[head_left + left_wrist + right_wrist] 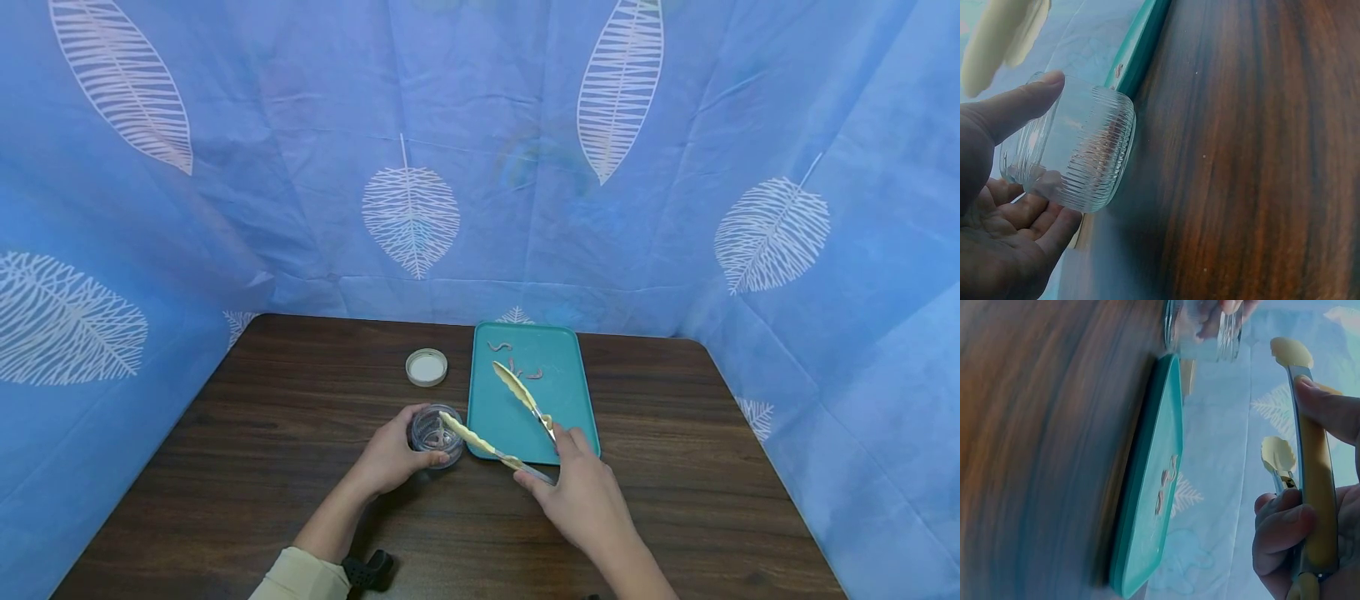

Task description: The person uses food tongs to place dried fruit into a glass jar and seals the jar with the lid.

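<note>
My left hand point(390, 454) grips a small ribbed glass jar point(1088, 144), thumb on one side and fingers round the other. Pinkish worm-like pieces show through the glass near the jar's bottom. In my right hand point(588, 496) is a pair of tongs point(1316, 494) with cream-coloured scalloped tips, its arms spread wide. One tip overlaps the jar's mouth in the head view; the other hangs over the teal tray point(566, 425). Several pinkish worm-like strips lie toward the tray's far half, one of them a curled strip point(500, 347) near the far left corner.
A round lid point(426, 367) with a pale inner face lies on the dark wooden table point(315, 383), behind the jar and left of the tray. Blue cloth point(487, 233) with white leaf prints hangs behind the table and along both sides.
</note>
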Available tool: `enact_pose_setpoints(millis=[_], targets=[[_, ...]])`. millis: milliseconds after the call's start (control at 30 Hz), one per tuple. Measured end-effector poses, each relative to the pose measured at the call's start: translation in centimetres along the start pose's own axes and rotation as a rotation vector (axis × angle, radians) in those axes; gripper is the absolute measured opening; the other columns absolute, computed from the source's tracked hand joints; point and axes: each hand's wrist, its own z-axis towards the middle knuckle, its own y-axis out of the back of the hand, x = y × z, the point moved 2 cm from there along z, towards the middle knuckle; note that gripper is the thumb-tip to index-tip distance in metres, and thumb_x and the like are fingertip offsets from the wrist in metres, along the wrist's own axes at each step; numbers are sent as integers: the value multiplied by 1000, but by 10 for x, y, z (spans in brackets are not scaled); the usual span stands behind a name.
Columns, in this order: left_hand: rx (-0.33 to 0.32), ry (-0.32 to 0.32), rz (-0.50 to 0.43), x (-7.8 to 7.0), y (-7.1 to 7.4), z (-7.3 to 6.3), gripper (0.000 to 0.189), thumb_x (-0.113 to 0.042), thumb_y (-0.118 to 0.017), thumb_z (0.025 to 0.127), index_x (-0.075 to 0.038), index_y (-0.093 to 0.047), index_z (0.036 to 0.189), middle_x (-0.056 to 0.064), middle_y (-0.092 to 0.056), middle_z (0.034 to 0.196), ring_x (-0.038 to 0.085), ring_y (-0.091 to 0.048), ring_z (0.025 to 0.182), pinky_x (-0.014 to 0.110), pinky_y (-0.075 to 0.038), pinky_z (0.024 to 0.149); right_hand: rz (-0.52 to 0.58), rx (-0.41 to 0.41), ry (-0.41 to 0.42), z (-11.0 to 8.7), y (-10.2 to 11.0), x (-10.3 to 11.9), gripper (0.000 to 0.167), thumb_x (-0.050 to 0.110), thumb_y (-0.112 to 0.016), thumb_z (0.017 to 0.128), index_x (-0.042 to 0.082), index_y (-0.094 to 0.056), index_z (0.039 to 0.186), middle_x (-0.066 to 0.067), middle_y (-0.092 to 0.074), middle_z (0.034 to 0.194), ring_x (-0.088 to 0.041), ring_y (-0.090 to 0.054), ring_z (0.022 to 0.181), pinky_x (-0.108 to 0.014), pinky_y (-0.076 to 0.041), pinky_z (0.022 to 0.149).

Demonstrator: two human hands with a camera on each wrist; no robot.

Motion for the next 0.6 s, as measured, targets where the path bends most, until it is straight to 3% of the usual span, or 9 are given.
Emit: enact_pose_setpoints(millis=[133,367,600], targets=[[-1,-1,-7,0,0,0,88,-33,-98,82,-14,-54,156,15,-67,146,38,-64,135,61,-52,110,-6,-21,-29,3,3,-8,89,47,-90,88,-2,-55,154,-16,-67,132,-29,-73,101,-48,-61,82],[0,8,-12,0,0,0,88,-34,-98,82,-14,-54,156,14,-67,147,37,-65,135,61,-53,110,-1,-41,-43,10,7,-20,93,48,-92,86,-5,-54,153,-17,-64,118,-21,-62,81,-37,-52,65],[-3,5,8,0,0,1,88,-35,-97,83,-14,-54,156,14,-68,145,37,-66,133,60,-54,108,-33,-36,-38,21,11,-36,96,48,-91,87,-7,-50,155,-21,-61,121,-21,-57,76,-33,-47,62]])
